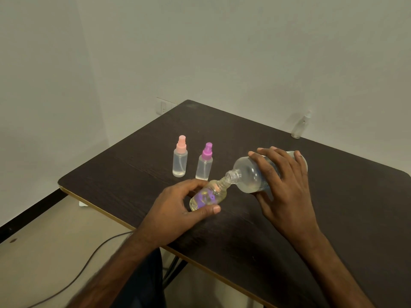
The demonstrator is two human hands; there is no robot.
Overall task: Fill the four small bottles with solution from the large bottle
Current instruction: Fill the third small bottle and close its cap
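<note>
My right hand (287, 185) grips the large clear bottle (249, 176), tipped on its side with its open neck pointing left. Its mouth meets the open neck of a small bottle (211, 194) that my left hand (175, 210) holds tilted just above the dark table (333, 218). That small bottle holds yellowish liquid and shows a purple patch. Two capped small spray bottles stand upright behind: one with a pink cap (180, 156), one with a purple cap (205, 162). A fourth small clear bottle (300, 126) stands at the table's far right edge.
The table sits in a corner of pale walls, with a wall socket (163, 107) behind its far corner. A grey cable (89, 261) runs over the floor at the left, below the table's front edge.
</note>
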